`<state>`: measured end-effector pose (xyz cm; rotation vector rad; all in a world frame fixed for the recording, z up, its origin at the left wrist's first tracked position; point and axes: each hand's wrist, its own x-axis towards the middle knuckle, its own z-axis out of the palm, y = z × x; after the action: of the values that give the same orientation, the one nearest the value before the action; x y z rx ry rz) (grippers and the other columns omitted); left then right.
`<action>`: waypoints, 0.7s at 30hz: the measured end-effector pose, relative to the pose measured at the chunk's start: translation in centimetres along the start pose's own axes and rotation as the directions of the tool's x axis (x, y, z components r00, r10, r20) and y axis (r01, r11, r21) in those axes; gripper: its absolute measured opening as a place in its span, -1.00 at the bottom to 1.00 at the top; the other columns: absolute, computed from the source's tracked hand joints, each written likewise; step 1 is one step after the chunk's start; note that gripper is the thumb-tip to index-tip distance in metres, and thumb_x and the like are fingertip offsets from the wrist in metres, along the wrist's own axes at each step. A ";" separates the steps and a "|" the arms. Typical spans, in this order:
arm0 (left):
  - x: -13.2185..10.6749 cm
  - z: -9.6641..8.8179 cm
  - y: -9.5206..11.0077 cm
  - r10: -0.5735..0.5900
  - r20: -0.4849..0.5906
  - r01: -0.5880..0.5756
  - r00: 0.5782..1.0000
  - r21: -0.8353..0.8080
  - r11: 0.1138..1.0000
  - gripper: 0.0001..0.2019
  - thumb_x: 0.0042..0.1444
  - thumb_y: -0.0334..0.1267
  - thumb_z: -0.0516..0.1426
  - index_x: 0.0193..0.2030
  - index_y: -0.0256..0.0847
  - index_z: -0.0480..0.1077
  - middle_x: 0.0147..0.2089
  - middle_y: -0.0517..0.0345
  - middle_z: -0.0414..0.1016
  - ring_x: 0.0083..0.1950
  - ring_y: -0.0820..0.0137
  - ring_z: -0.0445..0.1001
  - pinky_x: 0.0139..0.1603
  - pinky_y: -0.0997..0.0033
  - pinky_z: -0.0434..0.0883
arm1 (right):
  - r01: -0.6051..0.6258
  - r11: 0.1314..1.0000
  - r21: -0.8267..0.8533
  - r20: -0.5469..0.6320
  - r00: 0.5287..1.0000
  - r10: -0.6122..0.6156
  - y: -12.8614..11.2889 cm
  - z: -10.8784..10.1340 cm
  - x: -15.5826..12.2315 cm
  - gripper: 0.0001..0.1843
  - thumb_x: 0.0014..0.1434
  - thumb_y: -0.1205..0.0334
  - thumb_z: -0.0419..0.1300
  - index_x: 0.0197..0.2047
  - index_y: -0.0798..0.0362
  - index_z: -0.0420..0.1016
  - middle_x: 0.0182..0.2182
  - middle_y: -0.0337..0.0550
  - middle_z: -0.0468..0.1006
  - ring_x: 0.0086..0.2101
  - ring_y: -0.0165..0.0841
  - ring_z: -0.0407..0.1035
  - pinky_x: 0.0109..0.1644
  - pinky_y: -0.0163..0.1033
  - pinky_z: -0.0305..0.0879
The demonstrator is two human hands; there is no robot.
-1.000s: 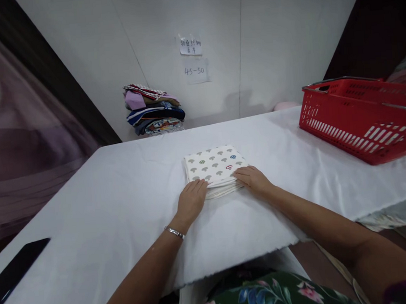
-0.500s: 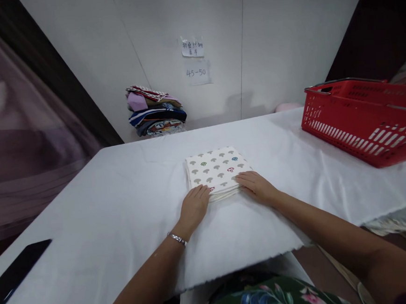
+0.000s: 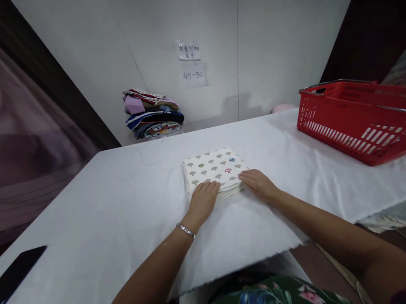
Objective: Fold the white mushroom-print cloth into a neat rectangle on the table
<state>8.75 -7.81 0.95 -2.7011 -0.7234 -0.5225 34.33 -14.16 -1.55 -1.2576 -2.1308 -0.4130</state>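
Note:
A folded white cloth with a mushroom print (image 3: 213,169) lies in the middle of the white-covered table (image 3: 130,209). My left hand (image 3: 204,199) rests flat on the cloth's near left corner, fingers stretched out. A thin bracelet circles that wrist. At the near right corner my right hand (image 3: 260,183) lies flat, its fingers touching the cloth's edge. Neither hand grips anything.
A red plastic basket (image 3: 357,119) with metal handles stands on the table at the right. A stack of folded coloured clothes (image 3: 152,113) sits against the back wall under two paper notes (image 3: 191,64). A dark phone (image 3: 12,279) lies at the table's near left edge.
My left hand has slid right and forward onto the cloth's near edge. My right hand has stayed at the right corner. The view has shifted slightly.

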 end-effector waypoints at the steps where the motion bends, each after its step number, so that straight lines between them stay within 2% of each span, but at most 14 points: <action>1: 0.1 0.2 0.0 0.004 -0.006 -0.004 1.000 0.000 1.000 -0.66 0.17 -0.49 -0.02 0.07 -0.25 0.31 0.02 0.03 0.47 0.07 0.25 0.39 0.05 0.21 0.31 | -0.005 1.000 -0.005 -0.009 1.000 0.005 0.0 0.0 0.1 -0.67 0.27 0.37 0.00 0.07 0.02 0.37 -0.06 -0.05 0.53 -0.03 -0.22 0.38 -0.03 -0.03 0.32; 5: -0.3 1.2 -0.3 -0.004 -0.034 0.004 0.999 -0.008 1.000 -0.65 0.17 -0.51 -0.03 0.07 -0.20 0.33 0.04 0.05 0.47 0.11 0.26 0.37 0.09 0.20 0.29 | -0.012 0.999 -0.044 -0.010 1.000 0.011 -0.1 -0.1 0.2 -0.68 0.26 0.39 0.01 0.04 0.02 0.40 -0.07 -0.05 0.54 -0.04 -0.23 0.39 -0.03 -0.06 0.30; 9: -0.9 1.9 -0.5 0.000 -0.041 -0.001 0.999 -0.033 0.999 -0.65 0.18 -0.50 -0.03 0.08 -0.22 0.33 0.05 0.04 0.46 0.16 0.24 0.34 0.09 0.22 0.31 | 0.033 0.998 -0.061 0.019 0.999 -0.032 -0.1 0.2 0.1 -0.70 0.27 0.38 0.00 0.00 0.04 0.44 -0.05 -0.06 0.54 -0.01 -0.23 0.38 -0.03 -0.07 0.30; 14: -0.9 1.9 -0.5 -0.002 -0.037 0.000 0.999 -0.038 0.999 -0.64 0.19 -0.50 -0.05 0.09 -0.23 0.33 0.08 0.02 0.45 0.18 0.23 0.32 0.11 0.18 0.32 | 0.024 0.997 -0.077 -0.001 1.000 -0.024 0.3 0.6 0.1 -0.72 0.26 0.37 0.03 -0.02 0.02 0.46 -0.07 -0.10 0.55 -0.02 -0.25 0.39 -0.02 -0.09 0.29; 21: -1.0 2.1 0.1 -0.042 0.026 0.043 0.999 -0.040 0.998 -0.60 0.16 -0.53 -0.05 0.11 -0.25 0.32 0.12 0.04 0.42 0.20 0.23 0.31 0.13 0.21 0.32 | 0.008 0.997 -0.077 0.081 0.997 -0.002 0.4 1.0 -0.6 -0.67 0.26 0.40 0.00 0.03 0.01 0.43 0.01 -0.11 0.50 0.06 -0.23 0.33 0.03 -0.06 0.27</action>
<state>8.53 -7.51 -1.36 -2.7397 -0.7870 -0.5202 34.55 -13.82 -2.73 -1.3333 -2.2043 -0.4573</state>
